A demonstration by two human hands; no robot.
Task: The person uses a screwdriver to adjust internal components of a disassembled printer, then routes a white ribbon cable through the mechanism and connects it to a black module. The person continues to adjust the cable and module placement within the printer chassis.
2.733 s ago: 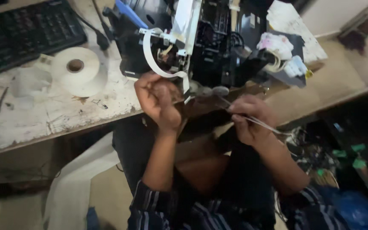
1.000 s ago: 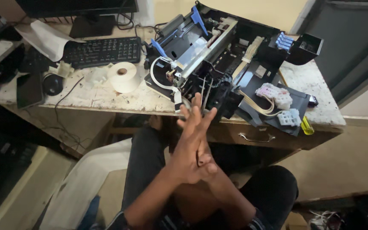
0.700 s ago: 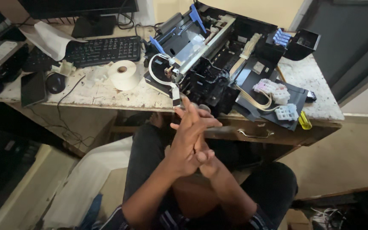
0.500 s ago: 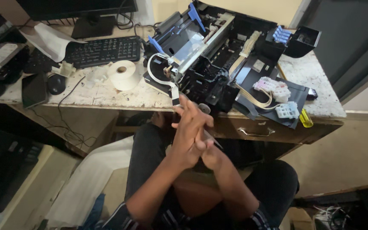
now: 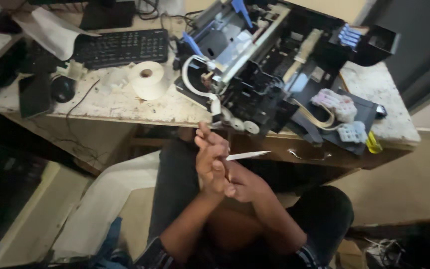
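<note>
The left hand point(image 5: 211, 162) lies over the right hand point(image 5: 245, 183), whose fingers are closed on tweezers point(image 5: 249, 155); beyond the fingertips, an opened printer point(image 5: 260, 74) sits on the bench point(image 5: 120, 107).

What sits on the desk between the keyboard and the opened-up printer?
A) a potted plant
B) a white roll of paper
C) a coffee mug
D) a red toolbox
B: a white roll of paper lies right of the black keyboard and left of the dismantled printer.

Thin silvery tool point(image 5: 247, 155), level, above lap
</note>
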